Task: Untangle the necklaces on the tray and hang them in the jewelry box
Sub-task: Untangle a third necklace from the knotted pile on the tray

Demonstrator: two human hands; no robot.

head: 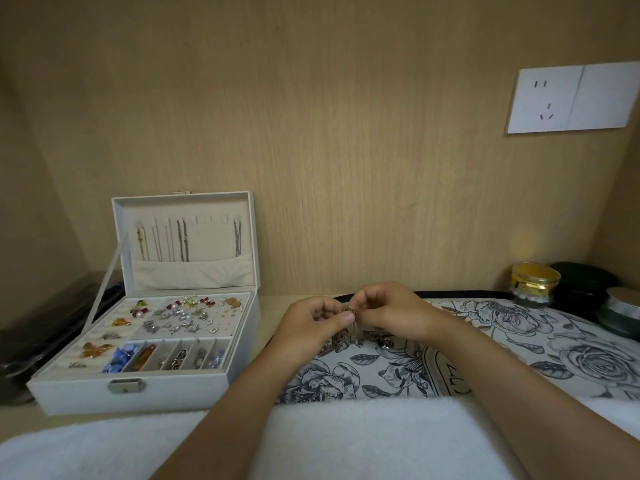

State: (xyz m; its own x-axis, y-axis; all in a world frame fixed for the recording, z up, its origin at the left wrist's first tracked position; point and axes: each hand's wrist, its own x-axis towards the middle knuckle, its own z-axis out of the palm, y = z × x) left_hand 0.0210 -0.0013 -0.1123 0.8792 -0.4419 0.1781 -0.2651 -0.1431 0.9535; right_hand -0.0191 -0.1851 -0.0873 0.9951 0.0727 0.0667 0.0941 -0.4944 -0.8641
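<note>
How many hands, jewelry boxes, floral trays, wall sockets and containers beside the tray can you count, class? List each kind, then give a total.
Hands: 2 (left hand, right hand)
Jewelry box: 1
Floral tray: 1
Wall socket: 1
Containers: 3 (gold jar, dark green case, pale-lidded tin)
Total: 8

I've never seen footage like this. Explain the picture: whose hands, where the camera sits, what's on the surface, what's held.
No machine here: a person works bare-handed, filmed by one camera worn on the head, looking forward and down. The left hand and right hand meet above a flower-patterned tray, both pinching a small tangled chain. More jewellery lies on the tray beneath. At left stands an open white jewelry box; several necklaces hang inside its lid, small ornaments fill its compartments. A white towel lies nearest the camera; jars stand far right.
</note>
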